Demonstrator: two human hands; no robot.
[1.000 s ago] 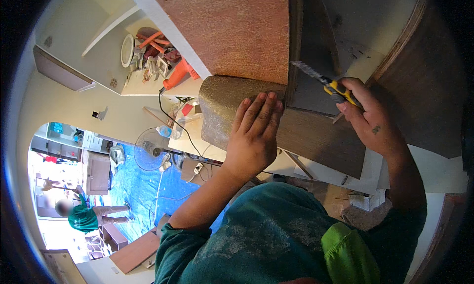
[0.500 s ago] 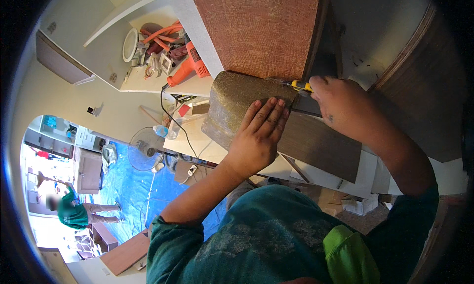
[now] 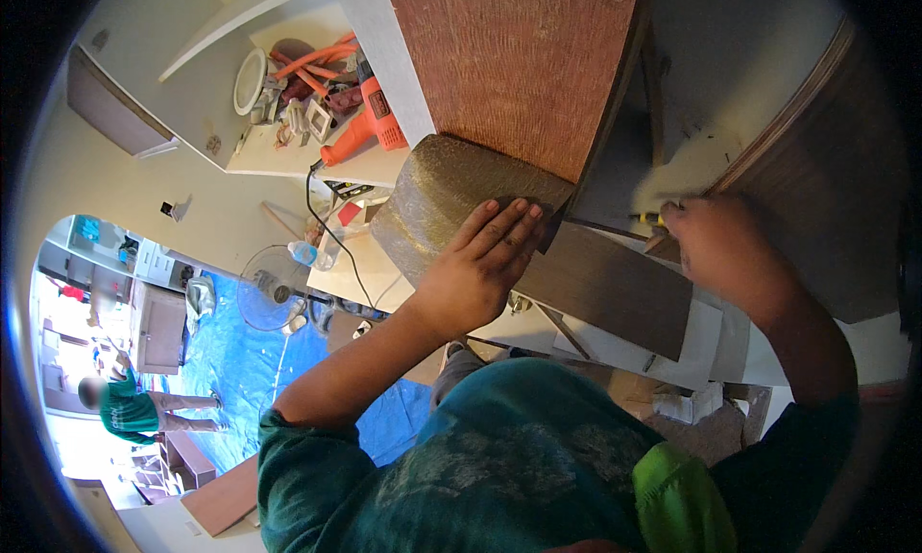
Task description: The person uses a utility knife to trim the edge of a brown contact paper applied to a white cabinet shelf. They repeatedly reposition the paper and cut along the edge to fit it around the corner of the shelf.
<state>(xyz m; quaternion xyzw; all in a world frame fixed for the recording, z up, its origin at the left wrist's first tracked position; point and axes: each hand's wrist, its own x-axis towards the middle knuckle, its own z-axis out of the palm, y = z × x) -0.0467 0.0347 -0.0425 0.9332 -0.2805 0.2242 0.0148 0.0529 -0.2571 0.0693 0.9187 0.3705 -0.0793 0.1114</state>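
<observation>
My left hand (image 3: pixel 480 265) lies with outstretched fingers on a curled sheet of brown laminate (image 3: pixel 437 183), pressing it down. The sheet's far edge meets a reddish-brown wooden board (image 3: pixel 519 73) that has a rough, streaked face. Off to the right, my right hand (image 3: pixel 730 250) is closed around a yellow utility knife (image 3: pixel 650 219), apart from the sheet. Motion smears this hand and the knife, so its blade cannot be made out.
An orange heat gun (image 3: pixel 370 122) rests on a cluttered shelf at the left, its black cord hanging down. A brown panel (image 3: pixel 605 289) lies below my hands. Farther left are a fan (image 3: pixel 274 289), a blue tarp (image 3: pixel 230 346) and another person (image 3: pixel 130 404).
My right hand has drawn the knife away from the sheet's edge, to the right and toward me. The left hand has shifted slightly left and nearer, still on the sheet.
</observation>
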